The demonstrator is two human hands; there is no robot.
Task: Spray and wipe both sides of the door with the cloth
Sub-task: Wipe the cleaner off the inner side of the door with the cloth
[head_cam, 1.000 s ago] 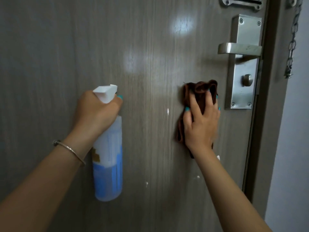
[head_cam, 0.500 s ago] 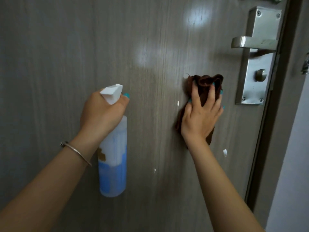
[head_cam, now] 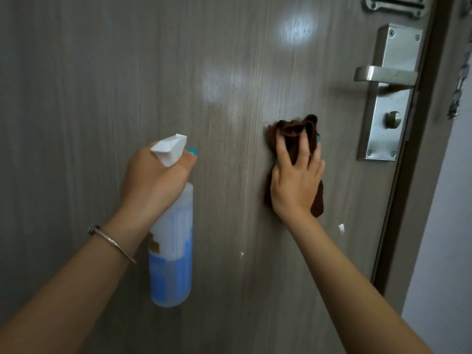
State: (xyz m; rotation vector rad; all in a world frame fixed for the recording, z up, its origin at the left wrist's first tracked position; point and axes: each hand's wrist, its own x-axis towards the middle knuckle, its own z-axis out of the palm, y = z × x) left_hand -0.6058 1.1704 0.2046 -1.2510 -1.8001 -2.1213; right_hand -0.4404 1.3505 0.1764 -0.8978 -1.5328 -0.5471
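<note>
A grey-brown wood-grain door [head_cam: 76, 98] fills the view. My right hand [head_cam: 296, 185] presses a dark brown cloth [head_cam: 296, 129] flat against it with spread fingers, left of the lock plate. The hand is slightly blurred. My left hand [head_cam: 153, 180] grips the neck of a translucent spray bottle [head_cam: 173, 251] holding blue liquid. Its white nozzle points at the door, and the bottle hangs upright. Small white flecks [head_cam: 341, 228] dot the door below the cloth.
A steel lever handle [head_cam: 383, 74] and its lock plate [head_cam: 388, 123] with a thumb-turn sit at the door's right edge. The door frame [head_cam: 408, 187], a hanging chain [head_cam: 459, 85] and a pale wall [head_cam: 447, 238] lie further right. A metal bracket [head_cam: 396, 5] is at the top.
My right hand has slid the cloth leftward, away from the lock plate. The left hand and bottle hold about the same place while the view shifts a little.
</note>
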